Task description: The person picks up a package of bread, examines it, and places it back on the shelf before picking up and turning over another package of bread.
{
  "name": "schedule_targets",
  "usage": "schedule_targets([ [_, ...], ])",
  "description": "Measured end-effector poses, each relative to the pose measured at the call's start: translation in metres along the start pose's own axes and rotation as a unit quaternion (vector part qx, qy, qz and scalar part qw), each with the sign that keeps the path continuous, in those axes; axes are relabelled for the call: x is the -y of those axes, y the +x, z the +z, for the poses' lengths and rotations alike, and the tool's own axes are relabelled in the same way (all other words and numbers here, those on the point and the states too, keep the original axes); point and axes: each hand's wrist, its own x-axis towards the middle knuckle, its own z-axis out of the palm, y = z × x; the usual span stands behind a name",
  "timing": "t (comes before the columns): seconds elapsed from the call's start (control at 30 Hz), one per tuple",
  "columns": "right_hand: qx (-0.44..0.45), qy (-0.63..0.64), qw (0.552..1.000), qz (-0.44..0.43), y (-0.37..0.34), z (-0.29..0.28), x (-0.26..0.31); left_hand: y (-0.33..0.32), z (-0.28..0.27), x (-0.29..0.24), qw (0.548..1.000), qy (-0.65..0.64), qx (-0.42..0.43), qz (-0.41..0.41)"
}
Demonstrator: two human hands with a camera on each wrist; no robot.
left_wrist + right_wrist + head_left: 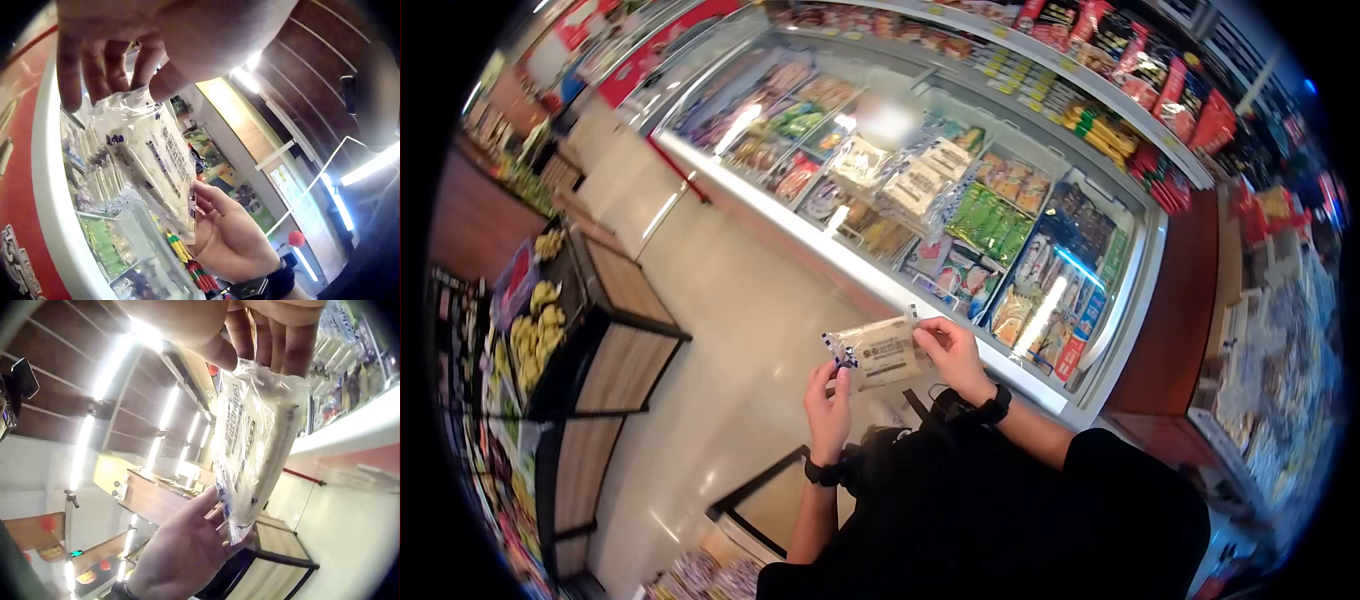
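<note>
A clear plastic packet point(885, 352) of pale, flat food with dark printed characters is held up in front of the person's body. Thumb and fingers of the left hand point(830, 418) pinch its left end, where the wrapper has blue marks. At the opposite end the right hand point(958, 360) pinches the crinkled wrapper. In the left wrist view the packet point(159, 159) hangs tilted between both hands, its wrapper looking closed along the visible side. The right wrist view shows the packet point(250, 437) edge-on, with the left hand point(184, 553) at its lower end.
A glass-topped chest freezer point(800, 222) runs across in front, with similar packets point(920, 185) stacked on it. Above it is a shelf of red and black bags point(1145, 75). To the left stands a wooden produce stand point(610, 380) with yellow fruit point(540, 330). Tiled floor point(700, 290) lies between.
</note>
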Motion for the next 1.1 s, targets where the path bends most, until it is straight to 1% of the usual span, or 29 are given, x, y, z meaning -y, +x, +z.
schedule_targets([
  [0.1, -0.043, -0.037, 0.998, -0.025, 0.008, 0.005, 0.006, 0.047, -0.001, -0.001, 0.997, -0.046, 0.059, 0.001],
  [0.13, -0.054, -0.050, 0.997, -0.038, 0.012, 0.007, 0.008, 0.061, 0.003, -0.005, 0.996, -0.043, 0.071, 0.012],
  [0.2, -0.104, -0.045, 0.993, -0.041, 0.015, 0.013, 0.024, 0.087, 0.013, -0.014, 0.995, -0.036, 0.092, 0.034],
  [0.27, -0.146, -0.053, 0.986, -0.057, 0.028, 0.015, 0.030, 0.118, 0.025, -0.013, 0.988, -0.034, 0.135, 0.063],
  [0.37, -0.181, -0.083, 0.976, -0.092, 0.055, 0.004, 0.032, 0.156, 0.046, -0.020, 0.980, -0.035, 0.172, 0.094],
  [0.43, -0.200, -0.082, 0.969, -0.121, 0.082, -0.004, 0.032, 0.187, 0.060, -0.037, 0.976, -0.026, 0.184, 0.116],
  [0.47, -0.216, -0.086, 0.965, -0.125, 0.095, -0.009, 0.030, 0.199, 0.068, -0.047, 0.974, -0.018, 0.191, 0.122],
  [0.57, -0.228, -0.067, 0.964, -0.117, 0.126, -0.023, 0.054, 0.234, 0.088, -0.068, 0.965, 0.009, 0.212, 0.156],
  [0.6, -0.248, -0.050, 0.954, -0.161, 0.142, -0.026, 0.055, 0.250, 0.096, -0.068, 0.959, 0.013, 0.224, 0.174],
  [0.67, -0.257, -0.072, 0.953, -0.145, 0.165, -0.036, 0.058, 0.282, 0.112, -0.063, 0.947, 0.028, 0.248, 0.201],
  [0.7, -0.262, -0.084, 0.952, -0.134, 0.175, -0.040, 0.063, 0.295, 0.121, -0.065, 0.951, 0.010, 0.254, 0.178],
  [0.73, -0.269, -0.056, 0.952, -0.138, 0.190, -0.043, 0.058, 0.305, 0.129, -0.068, 0.954, -0.009, 0.259, 0.153],
  [0.77, -0.278, -0.056, 0.950, -0.135, 0.201, -0.045, 0.054, 0.314, 0.137, -0.070, 0.956, -0.031, 0.264, 0.128],
  [0.8, -0.286, -0.059, 0.947, -0.135, 0.212, -0.048, 0.055, 0.324, 0.143, -0.074, 0.955, 0.003, 0.262, 0.135],
  [0.9, -0.318, -0.075, 0.935, -0.138, 0.243, -0.055, 0.060, 0.355, 0.159, -0.078, 0.949, -0.010, 0.279, 0.144],
  [0.93, -0.333, -0.081, 0.929, -0.138, 0.251, -0.057, 0.062, 0.368, 0.164, -0.075, 0.946, 0.001, 0.296, 0.131],
  [1.0, -0.343, -0.078, 0.928, -0.124, 0.275, -0.063, 0.049, 0.388, 0.176, -0.069, 0.940, -0.018, 0.313, 0.136],
  [1.03, -0.352, -0.076, 0.925, -0.120, 0.282, -0.063, 0.051, 0.397, 0.181, -0.067, 0.934, -0.028, 0.325, 0.142],
  [1.07, -0.341, -0.052, 0.932, -0.109, 0.287, -0.063, 0.056, 0.408, 0.186, -0.063, 0.930, -0.014, 0.340, 0.142],
  [1.1, -0.358, -0.058, 0.926, -0.102, 0.292, -0.063, 0.054, 0.417, 0.190, -0.057, 0.920, -0.005, 0.359, 0.155],
])
